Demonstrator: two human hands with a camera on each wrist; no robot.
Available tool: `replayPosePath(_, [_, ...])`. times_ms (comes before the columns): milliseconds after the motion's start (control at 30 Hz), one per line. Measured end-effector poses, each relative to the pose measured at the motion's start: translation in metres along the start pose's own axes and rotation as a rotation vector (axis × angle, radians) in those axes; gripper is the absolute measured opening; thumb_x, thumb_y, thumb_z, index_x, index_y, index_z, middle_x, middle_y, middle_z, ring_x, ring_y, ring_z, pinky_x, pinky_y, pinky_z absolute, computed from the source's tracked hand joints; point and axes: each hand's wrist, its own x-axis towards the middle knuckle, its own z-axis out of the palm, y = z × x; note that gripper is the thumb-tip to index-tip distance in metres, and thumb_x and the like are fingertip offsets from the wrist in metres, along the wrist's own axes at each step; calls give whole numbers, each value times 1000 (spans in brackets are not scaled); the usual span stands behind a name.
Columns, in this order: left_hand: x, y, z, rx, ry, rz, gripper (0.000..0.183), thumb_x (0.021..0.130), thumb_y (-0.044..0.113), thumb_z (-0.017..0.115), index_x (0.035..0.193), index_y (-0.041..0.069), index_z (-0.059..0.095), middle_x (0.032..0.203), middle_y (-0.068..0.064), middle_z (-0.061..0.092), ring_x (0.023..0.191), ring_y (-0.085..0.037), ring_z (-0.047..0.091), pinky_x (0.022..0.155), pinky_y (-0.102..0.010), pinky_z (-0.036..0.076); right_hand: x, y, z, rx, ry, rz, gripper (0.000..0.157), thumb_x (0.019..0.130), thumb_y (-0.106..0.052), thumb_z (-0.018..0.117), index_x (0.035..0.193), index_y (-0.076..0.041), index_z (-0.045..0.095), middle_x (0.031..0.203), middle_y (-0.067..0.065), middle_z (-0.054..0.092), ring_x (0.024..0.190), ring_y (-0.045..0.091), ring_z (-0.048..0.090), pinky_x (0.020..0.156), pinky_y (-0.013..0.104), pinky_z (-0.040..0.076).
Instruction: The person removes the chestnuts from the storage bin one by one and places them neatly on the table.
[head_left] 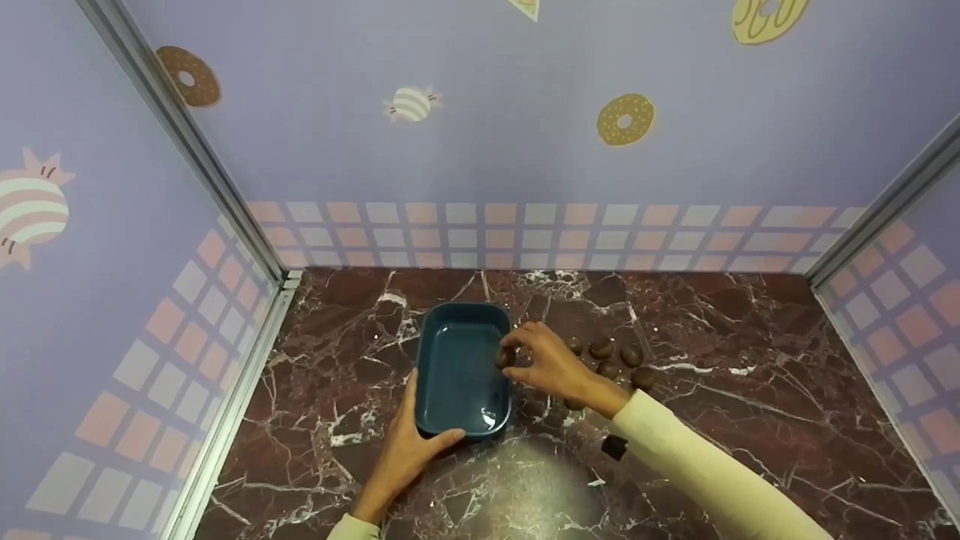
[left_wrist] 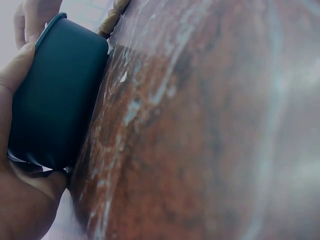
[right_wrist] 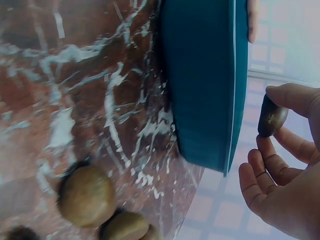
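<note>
In the head view a dark teal rectangular dish [head_left: 463, 375] stands on the marbled table. My left hand [head_left: 409, 444] holds it at the near left corner, thumb along the near rim and fingers against the left side. Between thumb and fingertips my right hand [head_left: 546, 364] pinches a brown chestnut [head_left: 505, 357] over the dish's right rim. In the right wrist view this chestnut [right_wrist: 272, 116] is glossy, with a pale mark on its face, and is raised above the rim. The dish's inside appears bare in the head view.
Several more chestnuts [head_left: 609, 369] lie on the table [head_left: 750, 450] right of the dish, partly behind my right wrist. A small black object [head_left: 613, 447] sits near my right sleeve. Patterned purple panels [head_left: 510, 150] enclose the table at the back and sides.
</note>
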Motion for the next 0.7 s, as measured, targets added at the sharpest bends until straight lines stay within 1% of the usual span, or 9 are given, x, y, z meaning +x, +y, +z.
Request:
replayPosePath(167, [0,0,0,13,4,-3,133,82,40,100,179,17,13,183,-16,19,166,-42,24,131,-65,22,-16,7,-6,3,30,5,33,87,-12,92,117,-7,79,111,6,72,105,29,63,95,45,53])
replayPosePath(333, [0,1,-1,26,2,-6,133,82,43,100,179,18,13,183,-16,19,165,-43,23,130,-67,24,-34,13,-11,2,54,40,36,88,-11,92,120,-5,79,110,5,72,101,34,63,88,42,51])
replayPosePath(433, [0,1,-1,21,1,-4,133,82,44,100,179,18,13,182,-17,19,165,-44,24,129,-68,25,-45,14,-14,0,52,64,36,88,-11,92,121,-6,79,110,3,71,99,31,61,85,38,50])
replayPosePath(533, [0,2,-1,17,4,0,133,82,42,101,179,17,14,181,-18,22,165,-44,25,129,-67,26,-56,16,-16,-7,62,67,35,87,-10,92,119,-8,80,107,1,69,97,27,58,83,38,51])
replayPosePath(633, [0,2,-1,27,9,5,133,81,42,101,179,17,15,180,-19,24,163,-45,28,128,-67,28,-68,19,-16,19,76,74,35,86,-6,93,118,-7,79,109,3,69,101,29,60,90,41,59])
replayPosePath(700, [0,2,-1,35,12,10,133,80,43,101,179,15,16,180,-20,26,163,-45,30,128,-66,29,-77,22,-17,20,90,80,36,85,-6,93,118,-7,79,112,4,70,105,30,62,93,45,60])
